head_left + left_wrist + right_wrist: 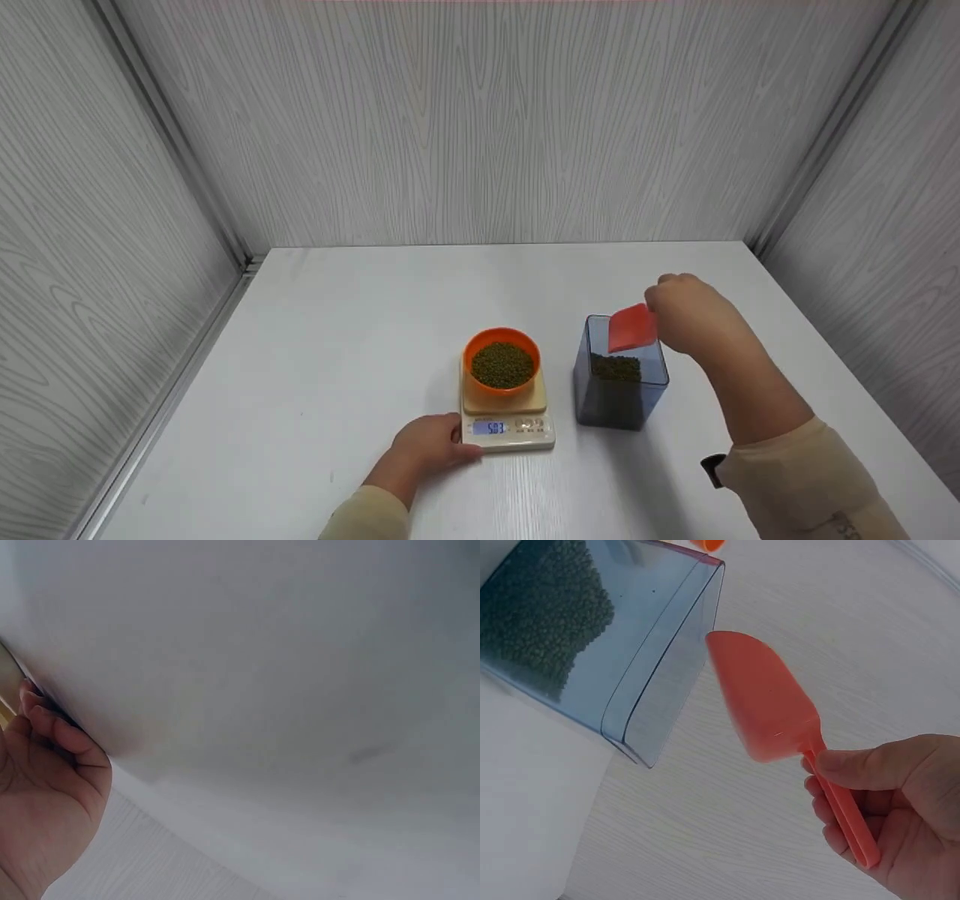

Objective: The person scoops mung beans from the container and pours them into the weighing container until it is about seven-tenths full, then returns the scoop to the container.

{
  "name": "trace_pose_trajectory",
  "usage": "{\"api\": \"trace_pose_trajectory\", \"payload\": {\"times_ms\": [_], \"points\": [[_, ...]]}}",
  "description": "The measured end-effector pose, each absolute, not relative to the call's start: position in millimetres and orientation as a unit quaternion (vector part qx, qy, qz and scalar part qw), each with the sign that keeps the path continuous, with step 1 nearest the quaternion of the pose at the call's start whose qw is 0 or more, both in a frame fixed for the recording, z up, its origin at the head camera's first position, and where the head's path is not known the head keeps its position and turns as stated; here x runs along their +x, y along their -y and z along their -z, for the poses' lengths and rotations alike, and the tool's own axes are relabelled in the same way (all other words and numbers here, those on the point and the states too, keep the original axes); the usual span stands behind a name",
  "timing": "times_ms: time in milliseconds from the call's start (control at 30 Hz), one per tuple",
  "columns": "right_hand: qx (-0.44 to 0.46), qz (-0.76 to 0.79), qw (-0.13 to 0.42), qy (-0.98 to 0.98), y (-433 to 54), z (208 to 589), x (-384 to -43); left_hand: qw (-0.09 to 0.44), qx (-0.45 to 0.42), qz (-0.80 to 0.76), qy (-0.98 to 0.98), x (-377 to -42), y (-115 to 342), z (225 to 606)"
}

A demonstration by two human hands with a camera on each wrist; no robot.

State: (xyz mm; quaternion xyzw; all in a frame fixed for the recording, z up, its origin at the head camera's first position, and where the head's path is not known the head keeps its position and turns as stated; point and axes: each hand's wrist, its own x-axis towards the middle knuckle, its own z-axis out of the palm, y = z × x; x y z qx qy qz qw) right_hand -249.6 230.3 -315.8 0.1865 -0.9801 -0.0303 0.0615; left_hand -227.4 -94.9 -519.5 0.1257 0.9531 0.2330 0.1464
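A white kitchen scale (531,442), its display reading 503, stands near the middle of the table. On its platform is an orange bowl (495,333) holding small green beans (502,366). My left hand (429,442) grips the scale's front left corner, thumb along the front edge; in the left wrist view the hand (52,780) has curled fingers at that edge. My right hand (697,319) holds a red scoop (761,701) by its handle, its blade tilted over the mouth of a bluish see-through container (607,409). More green beans (555,622) lie inside that container.
The white table (337,330) is bounded by a grey wood-grain back panel (480,135) and side panels (97,270). To the right of the scale stands the container, a small gap between them. A dark strap (714,470) shows at the right sleeve.
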Motion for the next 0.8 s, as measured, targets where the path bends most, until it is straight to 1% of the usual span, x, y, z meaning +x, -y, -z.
{"api": "trace_pose_trajectory", "payload": {"times_ms": [167,367,500,733,800], "points": [[0.180,0.076,0.042,0.980,-230.8,330.9,-252.6,0.149,0.121,-0.228,-0.954,-226.9,93.7,519.5],[0.202,0.161,0.073,0.963,-229.1,350.1,-258.5,0.149,0.120,-0.229,-0.954,-226.8,93.7,519.8],[0.222,0.219,0.080,0.947,-222.5,361.1,-262.8,0.148,0.122,-0.227,-0.955,-227.6,93.7,521.0],[0.264,0.345,0.121,0.892,-209.5,384.1,-267.2,0.148,0.122,-0.230,-0.954,-229.2,93.8,522.7],[0.274,0.363,0.121,0.882,-208.6,391.0,-269.4,0.148,0.123,-0.229,-0.954,-229.5,94.1,522.6]]}}
